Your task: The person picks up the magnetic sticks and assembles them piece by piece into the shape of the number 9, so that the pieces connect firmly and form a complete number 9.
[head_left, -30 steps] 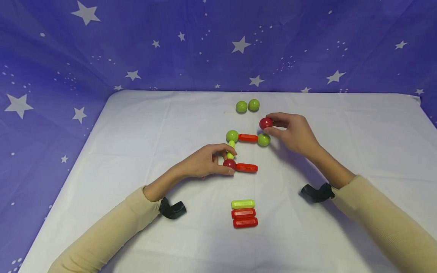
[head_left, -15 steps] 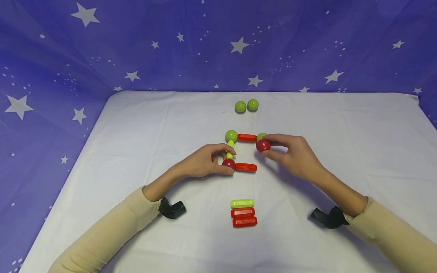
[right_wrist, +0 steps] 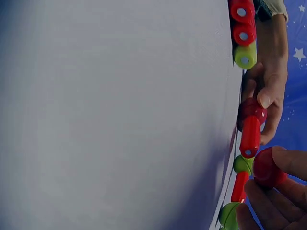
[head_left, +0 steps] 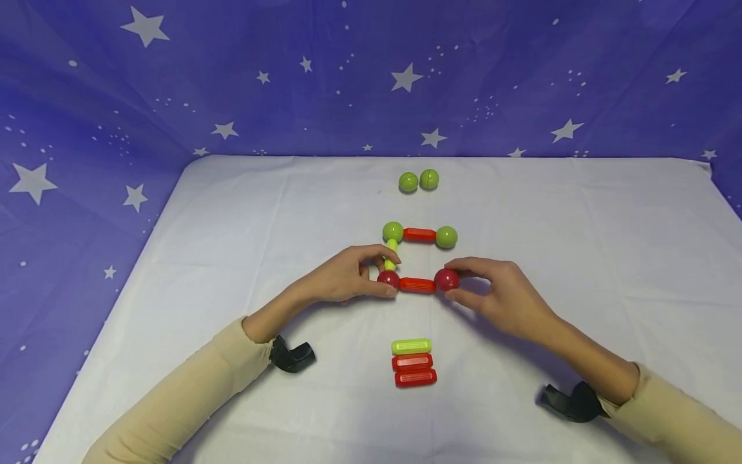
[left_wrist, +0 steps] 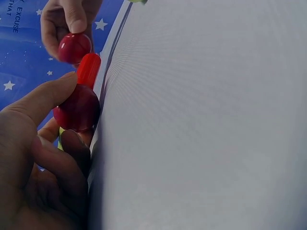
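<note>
My left hand (head_left: pixel 348 276) holds a red ball (head_left: pixel 386 279) between thumb and fingers on the white table. From this ball a red rod (head_left: pixel 417 285) points right, and a lime rod (head_left: pixel 391 252) runs back to a green ball (head_left: pixel 393 231). Another red rod (head_left: pixel 420 235) links that one to a second green ball (head_left: pixel 446 236). Thumb and fingers of my right hand (head_left: pixel 504 293) pinch another red ball (head_left: pixel 447 280), right at the free end of the near rod. In the right wrist view, the rod's silver end disc (right_wrist: pixel 248 152) shows beside the pinched ball (right_wrist: pixel 268 167).
Two loose green balls (head_left: pixel 418 180) lie toward the back of the table. Nearer the front, a lime rod (head_left: pixel 411 347) and two red rods (head_left: pixel 415 370) lie side by side. A dark blue cloth with stars (head_left: pixel 371 77) hangs behind the white tabletop (head_left: pixel 580 258).
My right hand has brought its red ball toward me, from behind the far right green ball to the near red rod's free end. The left hand has stayed in place.
</note>
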The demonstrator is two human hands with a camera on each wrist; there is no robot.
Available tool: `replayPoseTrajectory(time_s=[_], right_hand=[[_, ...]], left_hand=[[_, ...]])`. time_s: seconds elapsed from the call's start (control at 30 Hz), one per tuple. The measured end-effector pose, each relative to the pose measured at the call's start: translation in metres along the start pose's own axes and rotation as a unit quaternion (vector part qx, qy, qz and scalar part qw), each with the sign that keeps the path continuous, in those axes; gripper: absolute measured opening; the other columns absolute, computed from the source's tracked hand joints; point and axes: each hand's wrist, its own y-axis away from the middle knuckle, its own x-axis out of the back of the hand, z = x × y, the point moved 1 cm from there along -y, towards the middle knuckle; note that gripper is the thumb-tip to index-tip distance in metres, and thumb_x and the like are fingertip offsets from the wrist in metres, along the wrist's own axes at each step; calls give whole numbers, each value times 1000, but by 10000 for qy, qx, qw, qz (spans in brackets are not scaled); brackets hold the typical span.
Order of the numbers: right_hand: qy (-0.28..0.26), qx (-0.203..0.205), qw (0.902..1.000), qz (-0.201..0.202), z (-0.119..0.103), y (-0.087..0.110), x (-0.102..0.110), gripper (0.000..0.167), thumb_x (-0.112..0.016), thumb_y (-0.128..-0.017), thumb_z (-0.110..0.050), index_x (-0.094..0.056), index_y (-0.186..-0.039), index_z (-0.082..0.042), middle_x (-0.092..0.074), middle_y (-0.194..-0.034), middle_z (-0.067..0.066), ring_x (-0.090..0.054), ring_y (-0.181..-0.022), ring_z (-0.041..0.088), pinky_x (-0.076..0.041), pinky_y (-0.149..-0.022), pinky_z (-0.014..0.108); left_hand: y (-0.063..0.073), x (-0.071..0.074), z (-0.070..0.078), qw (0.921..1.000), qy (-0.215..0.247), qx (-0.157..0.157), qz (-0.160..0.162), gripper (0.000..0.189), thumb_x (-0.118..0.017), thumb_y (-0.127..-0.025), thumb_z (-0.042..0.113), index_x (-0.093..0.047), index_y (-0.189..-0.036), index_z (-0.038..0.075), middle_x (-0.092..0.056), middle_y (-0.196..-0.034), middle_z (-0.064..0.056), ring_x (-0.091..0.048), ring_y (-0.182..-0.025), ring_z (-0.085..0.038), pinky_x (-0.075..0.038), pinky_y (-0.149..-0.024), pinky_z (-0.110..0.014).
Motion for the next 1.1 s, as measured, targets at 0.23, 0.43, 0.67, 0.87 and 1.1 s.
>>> replayPoseTrajectory(time_s=[0.23, 0.43, 0.67, 0.87, 1.1], right_hand=[[-26, -159, 9998, -74, 2, 5, -2, 38, -81, -80, -4, -70, -116, -4, -71, -109, 6, -66, -105, 25, -51, -90, 49], [-17, -237, 9995, -203, 1, 6, -4, 38, -80, -81, -5, -69, -117, -4, -70, -111, 6, -65, -106, 25, -50, -91, 49], [34, -214, 9995, -242, 3, 8, -5, 39, -81, -80, -5, -69, -117, -4, -71, -110, 5, -65, -104, 24, -51, -90, 48], [66, -179, 9995, -261, 5, 8, -8, 39, -81, -80, -4, -69, -117, -5, -71, -109, 4, -65, -103, 23, -51, -90, 47], [159, -214, 9991, -319, 6, 8, -9, 40, -81, -80, -5, -69, -118, -5, -70, -111, 5, -64, -105, 24, -50, -91, 49]], left_hand=[[0, 0, 0, 10000, -40, -4, 1, 47, -83, -81, 25, -62, -123, 17, -59, -107, -4, -45, -52, -14, -36, -46, -26], [0, 0, 0, 10000, -86, -9, 20, 47, -82, -81, 25, -62, -123, 17, -60, -106, -4, -45, -51, -15, -36, -46, -26], [0, 0, -1, 10000, 1, 0, 13, 47, -83, -81, 26, -63, -123, 17, -59, -107, -4, -45, -51, -16, -36, -45, -26], [0, -1, -1, 10000, 43, -41, -6, 48, -83, -81, 26, -62, -123, 16, -59, -107, -5, -45, -51, -15, -36, -46, -26], [-1, 0, -1, 10000, 91, -7, -27, 48, -83, -81, 25, -62, -123, 16, -59, -107, -5, -45, -51, -15, -36, -45, -26]])
